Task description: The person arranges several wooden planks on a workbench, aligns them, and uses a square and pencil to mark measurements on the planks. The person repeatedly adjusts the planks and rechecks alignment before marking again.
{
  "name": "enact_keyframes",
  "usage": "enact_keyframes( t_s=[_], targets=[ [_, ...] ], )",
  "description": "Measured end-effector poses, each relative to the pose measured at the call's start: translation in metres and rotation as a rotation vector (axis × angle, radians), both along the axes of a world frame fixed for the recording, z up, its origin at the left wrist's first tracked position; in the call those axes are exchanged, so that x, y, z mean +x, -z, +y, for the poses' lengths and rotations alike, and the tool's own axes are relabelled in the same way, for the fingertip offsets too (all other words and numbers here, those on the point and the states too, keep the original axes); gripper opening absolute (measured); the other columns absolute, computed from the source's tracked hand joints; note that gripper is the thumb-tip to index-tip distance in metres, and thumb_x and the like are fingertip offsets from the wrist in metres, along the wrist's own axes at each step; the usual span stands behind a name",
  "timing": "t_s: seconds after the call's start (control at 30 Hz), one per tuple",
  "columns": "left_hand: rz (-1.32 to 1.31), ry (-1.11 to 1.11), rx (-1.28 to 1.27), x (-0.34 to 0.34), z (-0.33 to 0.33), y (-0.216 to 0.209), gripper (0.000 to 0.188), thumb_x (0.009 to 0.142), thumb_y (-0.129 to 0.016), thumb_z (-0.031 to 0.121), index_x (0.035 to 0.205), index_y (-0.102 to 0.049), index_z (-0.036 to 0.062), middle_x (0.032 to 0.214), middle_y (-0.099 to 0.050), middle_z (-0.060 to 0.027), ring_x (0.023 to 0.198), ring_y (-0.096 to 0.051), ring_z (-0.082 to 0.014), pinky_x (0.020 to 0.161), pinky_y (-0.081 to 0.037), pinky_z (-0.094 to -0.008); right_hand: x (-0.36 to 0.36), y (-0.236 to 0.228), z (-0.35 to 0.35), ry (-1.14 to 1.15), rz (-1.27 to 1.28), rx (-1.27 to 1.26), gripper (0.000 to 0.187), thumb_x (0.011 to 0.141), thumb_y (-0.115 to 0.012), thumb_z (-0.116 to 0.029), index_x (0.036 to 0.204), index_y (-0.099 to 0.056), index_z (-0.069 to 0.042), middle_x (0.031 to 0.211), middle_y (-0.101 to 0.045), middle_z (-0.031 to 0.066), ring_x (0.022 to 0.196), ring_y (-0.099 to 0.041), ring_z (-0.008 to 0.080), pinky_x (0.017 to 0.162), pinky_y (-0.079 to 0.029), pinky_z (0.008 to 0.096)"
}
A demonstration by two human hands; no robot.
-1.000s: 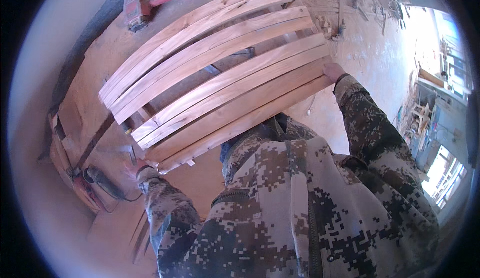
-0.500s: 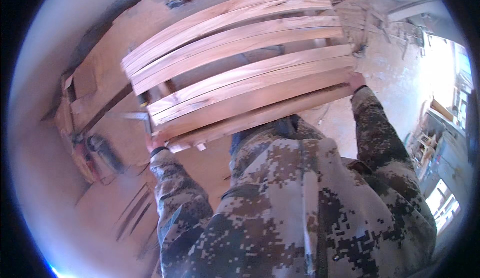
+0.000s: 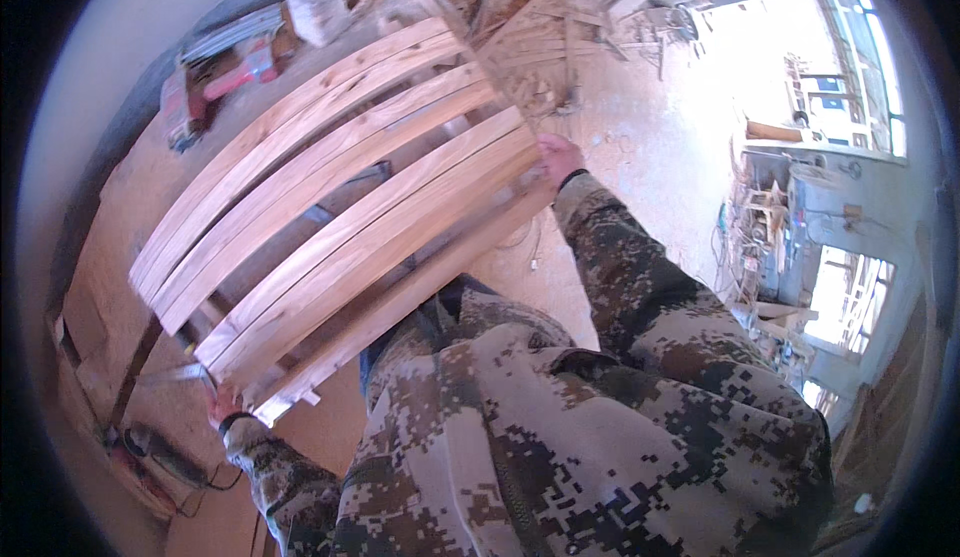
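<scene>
Pale wood slats (image 3: 375, 232) lie approx. 11 o'clock of worker's camo jacket (image 3: 600, 437), long axis 8-to-2; L hand (image 3: 222, 404) touches 8 end, R hand (image 3: 560, 158) 2 end, equally nr.; grip tightness unclear.

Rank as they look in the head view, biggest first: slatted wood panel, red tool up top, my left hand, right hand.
Slatted wood panel
Red tool
Left hand and right hand: too alike to rank
</scene>
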State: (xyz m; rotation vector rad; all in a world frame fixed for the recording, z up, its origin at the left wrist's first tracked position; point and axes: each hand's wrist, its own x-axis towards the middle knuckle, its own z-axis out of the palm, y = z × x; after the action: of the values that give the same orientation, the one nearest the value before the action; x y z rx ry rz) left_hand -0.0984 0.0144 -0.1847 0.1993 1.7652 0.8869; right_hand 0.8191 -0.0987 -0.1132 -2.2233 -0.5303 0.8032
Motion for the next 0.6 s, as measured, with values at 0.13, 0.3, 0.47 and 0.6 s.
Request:
enact_keyframes(
  t_s=[0.13, 0.3, 0.47, 0.6],
  targets=[
    [0.156, 0.022, 0.095, 0.033, -0.005, -0.014, 0.065, 0.088, -0.066, 0.013, 0.148, -0.042, 0.0183, 0.126, -0.064, -0.0184, 0.111, -0.063, -0.0342, 0.093, -0.049, -0.0545, -0.016, -0.013, 0.001, 0.099, 0.156, 0.089, 0.041, 0.097, -0.055, -0.008, 0.138, -0.056, -0.012, 0.128, -0.065, 0.0126, 0.078, -0.062, 0.0124, 0.064, -0.054, 0.0284],
    [0.302, 0.038, 0.035, 0.071, 0.004, -0.043, 0.068, 0.088, -0.063, 0.010, 0.150, -0.039, 0.0174, 0.125, -0.064, -0.0185, 0.107, -0.064, -0.0345, 0.088, -0.050, -0.0537, -0.020, -0.022, 0.003, 0.092, 0.171, 0.090, 0.053, 0.094, -0.049, 0.001, 0.145, -0.048, -0.013, 0.131, -0.063, 0.0122, 0.076, -0.059, 0.0107, 0.061, -0.051, 0.0269],
    [0.206, 0.080, 0.104, 0.069, -0.005, -0.047, 0.069, 0.089, -0.063, 0.010, 0.152, -0.037, 0.0186, 0.122, -0.064, -0.0226, 0.102, -0.065, -0.0357, 0.086, -0.049, -0.0564, -0.018, -0.014, 0.008, 0.031, 0.159, 0.072, 0.069, 0.084, -0.043, 0.010, 0.149, -0.040, -0.013, 0.139, -0.056, 0.0149, 0.078, -0.063, 0.0136, 0.061, -0.053, 0.0270],
    [0.105, 0.025, 0.064, 0.047, -0.004, -0.035, 0.069, 0.091, -0.061, 0.031, 0.154, -0.035, 0.0178, 0.129, -0.060, -0.0233, 0.114, -0.060, -0.0373, 0.092, -0.046, -0.0586, -0.012, -0.003, 0.004, 0.074, 0.186, 0.187, 0.066, 0.084, -0.053, 0.005, 0.148, -0.041, -0.008, 0.137, -0.057, 0.0154, 0.116, -0.056, 0.0239, 0.092, -0.048, 0.0339]
  ],
)
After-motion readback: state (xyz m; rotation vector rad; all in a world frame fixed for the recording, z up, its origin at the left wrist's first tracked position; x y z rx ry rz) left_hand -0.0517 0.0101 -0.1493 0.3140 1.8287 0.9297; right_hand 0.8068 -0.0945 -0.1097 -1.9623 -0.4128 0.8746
